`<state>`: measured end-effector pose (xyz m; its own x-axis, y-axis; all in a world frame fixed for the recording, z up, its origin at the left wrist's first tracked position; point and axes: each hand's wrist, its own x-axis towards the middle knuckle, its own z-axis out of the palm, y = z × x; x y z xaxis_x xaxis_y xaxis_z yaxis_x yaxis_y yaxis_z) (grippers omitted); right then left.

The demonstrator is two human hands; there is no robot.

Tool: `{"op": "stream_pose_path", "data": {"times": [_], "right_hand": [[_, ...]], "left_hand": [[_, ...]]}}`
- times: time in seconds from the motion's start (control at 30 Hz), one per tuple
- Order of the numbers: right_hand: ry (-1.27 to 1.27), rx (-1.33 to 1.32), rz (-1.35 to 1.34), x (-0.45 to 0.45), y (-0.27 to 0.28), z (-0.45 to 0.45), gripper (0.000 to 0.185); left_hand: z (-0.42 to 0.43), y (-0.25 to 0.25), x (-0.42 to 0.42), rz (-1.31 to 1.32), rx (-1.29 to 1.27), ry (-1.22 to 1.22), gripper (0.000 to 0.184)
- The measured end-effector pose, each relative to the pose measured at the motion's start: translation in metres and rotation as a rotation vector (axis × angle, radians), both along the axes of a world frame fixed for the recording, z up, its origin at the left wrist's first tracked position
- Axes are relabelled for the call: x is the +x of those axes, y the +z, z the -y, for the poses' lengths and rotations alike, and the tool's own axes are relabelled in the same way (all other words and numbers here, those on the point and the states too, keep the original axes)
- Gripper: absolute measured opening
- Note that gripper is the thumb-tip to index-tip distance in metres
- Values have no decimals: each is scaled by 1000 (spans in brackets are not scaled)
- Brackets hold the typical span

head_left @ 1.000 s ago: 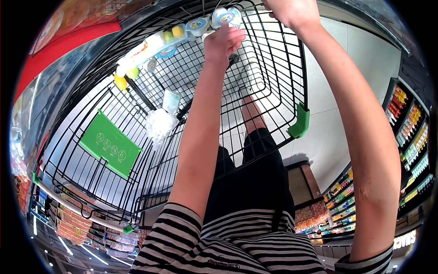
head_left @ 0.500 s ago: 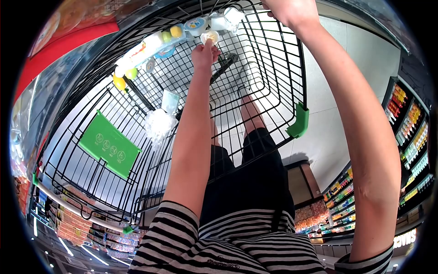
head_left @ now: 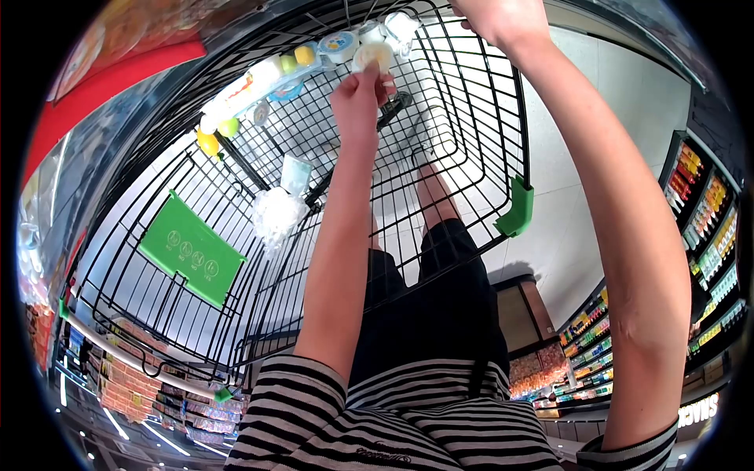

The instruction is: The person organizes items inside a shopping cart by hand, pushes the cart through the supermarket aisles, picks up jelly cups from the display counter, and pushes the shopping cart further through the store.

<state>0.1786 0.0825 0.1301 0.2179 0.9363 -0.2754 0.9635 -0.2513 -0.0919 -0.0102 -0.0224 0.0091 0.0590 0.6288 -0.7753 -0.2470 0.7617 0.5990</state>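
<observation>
My left hand point(head_left: 360, 102) reaches into the shopping cart point(head_left: 448, 149), its thumb and fingers closed on a small round tub point(head_left: 373, 55) with a pale yellowish top. A round tub with a blue label point(head_left: 338, 45) stands just left of it. Behind and to the right are a white container point(head_left: 371, 33) and a bright white package point(head_left: 403, 27). My right hand point(head_left: 503, 17) is at the cart's upper rim, its fingers curled and partly cut off by the frame edge; what they grip is hard to make out.
A long white package point(head_left: 242, 93), a green round item point(head_left: 228, 128) and a yellow one point(head_left: 208, 144) line the cart's left side. Nearer lie a pale packet point(head_left: 296, 174) and a white plastic bag point(head_left: 277, 213). A green panel point(head_left: 192, 250) is fixed to the wire. Stocked shelves point(head_left: 711, 228) stand right.
My left hand has shifted a little to the right with the round tub, which now looks larger and shows more of its top. My right hand stays in place.
</observation>
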Motion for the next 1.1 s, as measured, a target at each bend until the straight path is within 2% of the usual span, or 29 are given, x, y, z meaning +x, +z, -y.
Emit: {"op": "stream_pose_path", "data": {"times": [0.1, 0.13, 0.23, 0.4, 0.5, 0.73, 0.83, 0.87, 1.0, 1.1], "right_hand": [[3, -53, 37, 3, -2, -1, 25], [23, -48, 42, 4, -1, 0, 25], [51, -39, 49, 5, -1, 1, 26], [-7, -55, 80, 2, -4, -1, 29], [-2, -60, 78, 4, -5, -1, 30], [-9, -77, 76, 6, -6, -1, 30], [-26, -78, 70, 3, -3, -1, 30], [-19, -68, 64, 1, -1, -1, 31], [7, -59, 90, 8, -10, 0, 30], [46, -106, 120, 3, -2, -2, 29]], "left_hand": [[-23, 6, 16, 37, 110, 132, 32], [-24, 7, 21, 71, 54, 152, 34], [-11, -5, 22, 105, 101, 107, 33], [-16, -27, 21, 189, 28, 146, 18], [-21, -38, 24, 125, 31, 127, 16], [2, -28, 7, 146, -44, -10, 17], [27, -59, -7, -172, 1, -91, 20], [37, -87, -11, -344, 77, -30, 32], [30, -105, -12, -595, 99, -87, 62], [18, -106, 7, -900, 290, -239, 68]]}}
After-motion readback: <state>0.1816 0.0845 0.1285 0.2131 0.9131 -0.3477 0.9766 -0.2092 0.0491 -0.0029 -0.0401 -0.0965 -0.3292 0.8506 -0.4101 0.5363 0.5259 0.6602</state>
